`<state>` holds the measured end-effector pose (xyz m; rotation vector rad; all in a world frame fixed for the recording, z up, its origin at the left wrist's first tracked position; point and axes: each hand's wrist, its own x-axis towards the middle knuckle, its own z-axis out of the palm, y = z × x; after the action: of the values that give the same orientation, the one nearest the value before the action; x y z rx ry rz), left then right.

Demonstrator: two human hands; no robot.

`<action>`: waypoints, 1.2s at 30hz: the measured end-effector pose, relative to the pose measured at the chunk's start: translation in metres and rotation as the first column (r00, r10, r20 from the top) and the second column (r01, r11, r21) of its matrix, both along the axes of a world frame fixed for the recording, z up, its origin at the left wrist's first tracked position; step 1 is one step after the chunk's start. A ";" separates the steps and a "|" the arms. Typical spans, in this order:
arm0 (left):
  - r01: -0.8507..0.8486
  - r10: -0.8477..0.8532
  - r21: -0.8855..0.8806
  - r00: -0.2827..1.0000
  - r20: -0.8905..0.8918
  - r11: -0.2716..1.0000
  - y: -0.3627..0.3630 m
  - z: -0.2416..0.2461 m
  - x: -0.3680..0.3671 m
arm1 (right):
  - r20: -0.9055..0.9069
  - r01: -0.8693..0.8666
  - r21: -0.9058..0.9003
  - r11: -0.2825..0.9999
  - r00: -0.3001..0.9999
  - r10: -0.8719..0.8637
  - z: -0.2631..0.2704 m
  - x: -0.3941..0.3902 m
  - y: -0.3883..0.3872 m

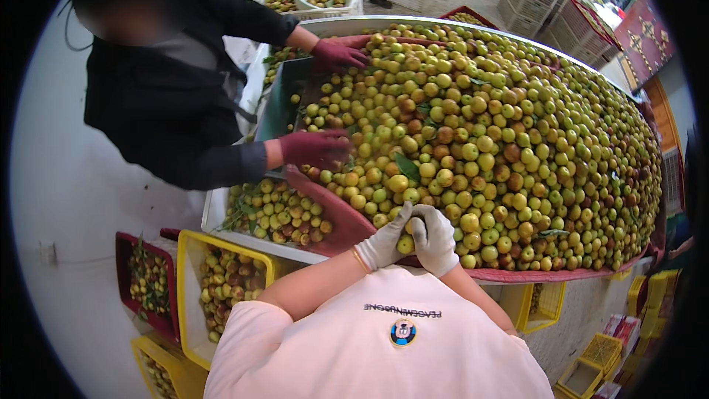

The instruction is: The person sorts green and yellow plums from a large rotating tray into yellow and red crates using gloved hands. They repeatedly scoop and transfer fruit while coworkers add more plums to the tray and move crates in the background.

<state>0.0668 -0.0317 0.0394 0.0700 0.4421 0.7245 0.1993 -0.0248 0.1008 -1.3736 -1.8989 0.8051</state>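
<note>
A large heap of green and reddish-brown jujube-like fruit (pixel 498 122) covers the table before me, over a red cloth (pixel 338 216). My left hand (pixel 388 238) and my right hand (pixel 435 238), both in whitish gloves, meet at the near edge of the heap. Between them is a green fruit (pixel 406 244), with part of another just above it. The fingers of both hands curl in around these fruits; which hand bears which fruit is partly hidden. A green leaf (pixel 407 167) lies on the heap beyond my hands.
A co-worker's maroon-gloved hands (pixel 316 148) reach onto the heap at left, beside a green chute (pixel 277 100). Smaller fruit (pixel 277 210) lies in the table's left corner. Yellow crates (pixel 185 288) and a red crate (pixel 119 271) stand below left. Pale crates (pixel 526 5) are stacked beyond the table.
</note>
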 end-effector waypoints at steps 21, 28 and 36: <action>-0.665 0.701 -0.222 0.675 0.230 0.713 -0.161 -0.008 -0.127 | -0.072 -0.523 0.088 0.848 0.845 0.529 -0.011 -0.122 -0.059; -0.977 0.981 0.134 -0.177 -0.074 -0.166 -0.294 0.028 -0.320 | -0.376 -0.357 -0.026 0.934 0.869 0.322 -0.030 -0.092 -0.058; -0.616 0.557 0.752 -0.549 -0.623 0.235 -0.266 0.058 -0.449 | -0.129 -0.030 0.241 0.970 0.990 0.063 -0.011 -0.052 -0.020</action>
<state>-0.3823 -0.2974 0.0977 0.2463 2.0967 2.1024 0.1476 -0.0447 0.0901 -1.1037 -1.8593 0.6504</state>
